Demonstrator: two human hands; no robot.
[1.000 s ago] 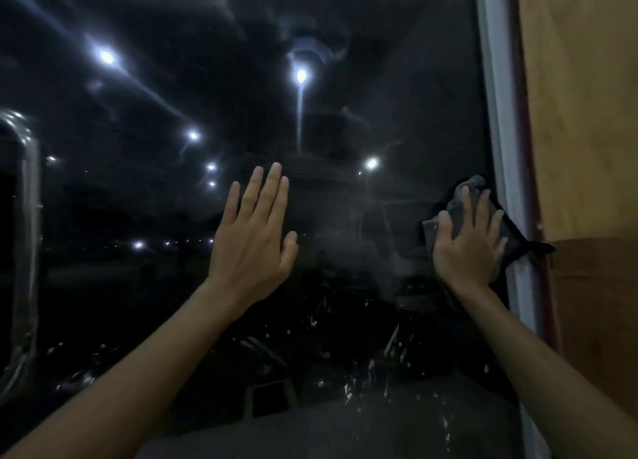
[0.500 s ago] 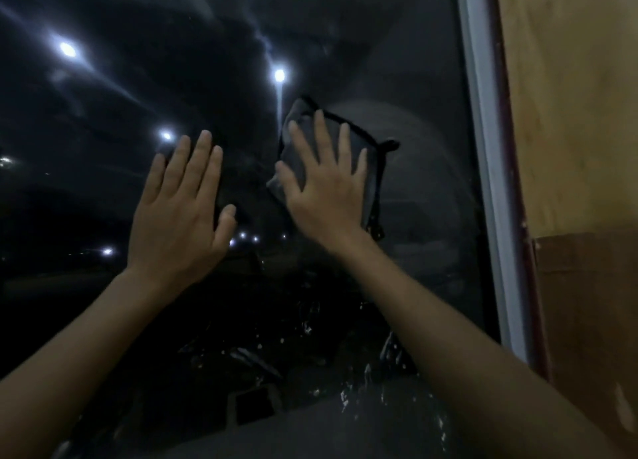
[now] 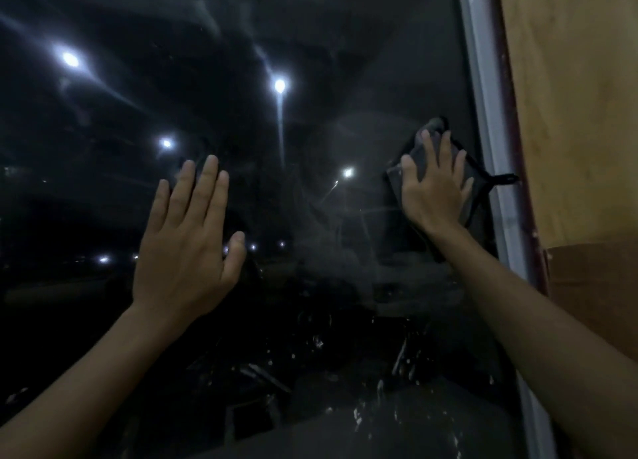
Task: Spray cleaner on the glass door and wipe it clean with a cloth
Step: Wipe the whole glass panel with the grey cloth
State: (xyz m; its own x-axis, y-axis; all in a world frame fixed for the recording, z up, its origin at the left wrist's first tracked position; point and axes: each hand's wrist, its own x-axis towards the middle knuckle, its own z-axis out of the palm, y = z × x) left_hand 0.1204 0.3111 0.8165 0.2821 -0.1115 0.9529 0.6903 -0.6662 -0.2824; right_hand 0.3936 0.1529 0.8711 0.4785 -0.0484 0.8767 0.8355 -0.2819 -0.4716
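The right hand covers most of the cloth.

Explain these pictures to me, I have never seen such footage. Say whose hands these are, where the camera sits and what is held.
No machine here: a person works with bare hands, and every picture comes from one wide-angle camera worn on the head. In front is a dark glass door, its pale frame on the right, an orange wall beyond. The left hand lies flat on the glass, holding nothing. The right hand presses a dark grey cloth flat against the glass beside the frame; the cloth's black loop sticks out rightward. Pale specks sit low on the glass.
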